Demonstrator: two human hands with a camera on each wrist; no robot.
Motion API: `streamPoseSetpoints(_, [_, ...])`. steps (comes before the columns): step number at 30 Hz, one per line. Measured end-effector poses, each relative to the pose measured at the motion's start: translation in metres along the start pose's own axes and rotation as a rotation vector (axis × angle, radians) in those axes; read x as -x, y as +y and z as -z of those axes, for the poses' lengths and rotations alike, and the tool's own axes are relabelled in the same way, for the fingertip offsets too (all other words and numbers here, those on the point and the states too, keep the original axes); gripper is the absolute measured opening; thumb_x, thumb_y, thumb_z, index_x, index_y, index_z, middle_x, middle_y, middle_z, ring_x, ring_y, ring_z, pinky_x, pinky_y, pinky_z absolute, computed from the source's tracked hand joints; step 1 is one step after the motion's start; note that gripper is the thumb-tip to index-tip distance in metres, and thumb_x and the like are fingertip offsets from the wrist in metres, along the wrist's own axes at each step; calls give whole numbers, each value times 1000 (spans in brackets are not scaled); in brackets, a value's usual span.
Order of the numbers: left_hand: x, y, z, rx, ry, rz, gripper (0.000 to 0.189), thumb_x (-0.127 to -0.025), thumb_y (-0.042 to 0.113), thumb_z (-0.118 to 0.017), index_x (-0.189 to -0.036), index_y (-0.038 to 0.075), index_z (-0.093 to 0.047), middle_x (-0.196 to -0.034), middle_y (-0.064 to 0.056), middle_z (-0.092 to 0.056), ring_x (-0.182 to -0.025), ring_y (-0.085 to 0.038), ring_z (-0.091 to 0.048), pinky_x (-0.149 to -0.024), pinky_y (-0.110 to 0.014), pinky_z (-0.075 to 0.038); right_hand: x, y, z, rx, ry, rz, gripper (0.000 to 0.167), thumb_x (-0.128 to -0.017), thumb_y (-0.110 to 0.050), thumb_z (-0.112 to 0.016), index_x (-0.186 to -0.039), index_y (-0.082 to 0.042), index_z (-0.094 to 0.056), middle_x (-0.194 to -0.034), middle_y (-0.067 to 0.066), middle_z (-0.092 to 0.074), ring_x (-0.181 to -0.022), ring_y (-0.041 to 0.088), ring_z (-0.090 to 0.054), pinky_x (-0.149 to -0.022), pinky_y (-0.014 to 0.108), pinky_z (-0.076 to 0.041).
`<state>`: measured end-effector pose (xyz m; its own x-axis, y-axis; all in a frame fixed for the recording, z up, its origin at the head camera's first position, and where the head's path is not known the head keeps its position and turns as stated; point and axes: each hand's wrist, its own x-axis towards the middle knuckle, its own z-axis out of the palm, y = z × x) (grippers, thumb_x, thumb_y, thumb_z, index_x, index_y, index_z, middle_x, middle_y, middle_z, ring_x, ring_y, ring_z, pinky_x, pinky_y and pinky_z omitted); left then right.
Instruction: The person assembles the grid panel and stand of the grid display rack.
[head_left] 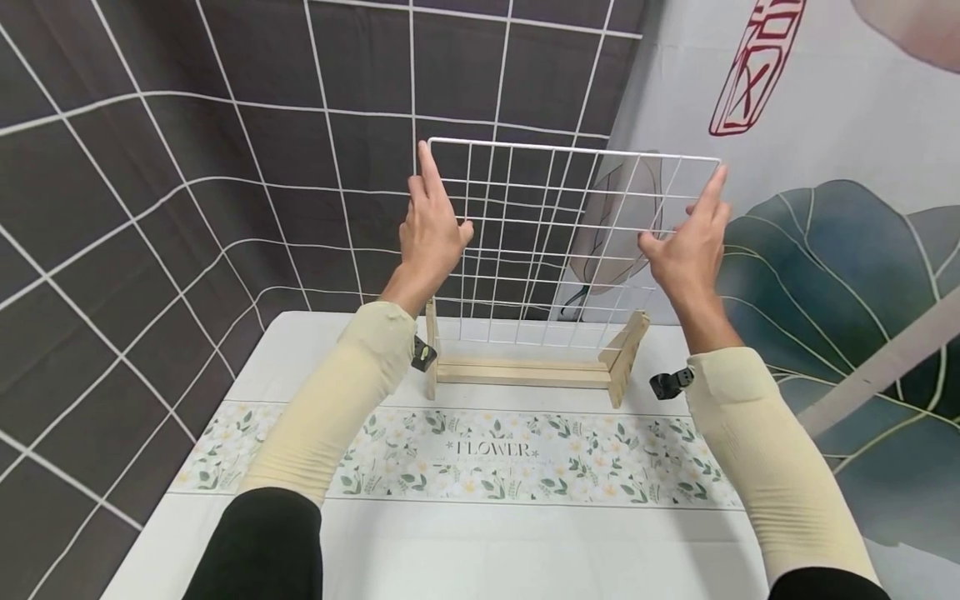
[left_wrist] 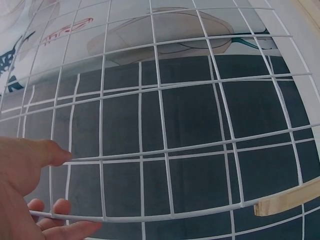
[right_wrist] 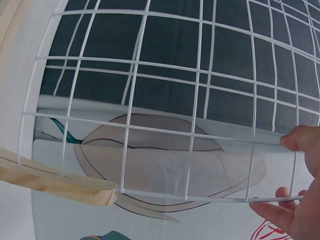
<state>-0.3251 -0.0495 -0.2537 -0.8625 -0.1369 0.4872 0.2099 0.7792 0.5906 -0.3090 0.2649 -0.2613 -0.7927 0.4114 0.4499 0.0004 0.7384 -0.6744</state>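
Note:
A white wire grid panel (head_left: 570,150) stands up over a light wooden stand (head_left: 525,374), its lower part between the stand's two side pieces. My left hand (head_left: 431,223) grips the panel's left edge. In the left wrist view the thumb of the left hand (left_wrist: 22,175) lies on the wires and the fingers curl round the edge wire. On the opposite edge, my right hand (head_left: 688,250) holds the panel with its thumb in front. The right wrist view shows fingers of that hand (right_wrist: 302,210) around the edge wire, near the right side piece (right_wrist: 65,186).
The stand is on a white table (head_left: 480,550) with a floral band (head_left: 495,475) reading FLOWER. Behind and to the left hangs a dark cloth (head_left: 270,150) with white grid lines. A white cloth (head_left: 690,75) with painted leaves hangs at the right.

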Motion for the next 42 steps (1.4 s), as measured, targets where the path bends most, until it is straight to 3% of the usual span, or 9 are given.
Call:
streamPoseSetpoints(12, [9, -9, -8, 19, 4, -18, 120, -86, 16, -80, -164, 17, 11, -145, -16, -41, -100, -30, -63, -68, -43, -56, 9, 8, -7, -4, 12, 26, 118, -88, -18, -77, -163, -32, 12, -151, 17, -37, -117, 33, -55, -89, 45, -49])
streamPoseSetpoints(25, [17, -19, -18, 32, -5, -7, 119, -86, 16, -80, -164, 14, 10, -143, -19, -41, -96, -33, -63, -70, -43, -56, 16, 16, -16, -9, 36, 54, 116, -87, -16, -78, -165, -28, 8, -147, 18, -39, -111, 33, -54, -87, 46, -47])
streamPoseSetpoints(34, [21, -25, -23, 29, 3, -31, 118, -86, 16, -80, -163, 11, 9, -141, -20, -42, -95, -33, -62, -72, -43, -56, 22, 21, -21, -24, 33, 53, 116, -87, -16, -78, -164, -29, 8, -148, 19, -38, -114, 35, -57, -90, 49, -49])
streamPoseSetpoints(42, [25, -29, -27, 20, -6, -24, 118, -87, 16, -80, -163, 11, 11, -141, -20, -42, -104, -35, -61, -74, -46, -56, 26, 27, -26, -30, 32, 69, 117, -86, -14, -78, -165, -27, 8, -146, 21, -39, -114, 35, -57, -88, 49, -48])
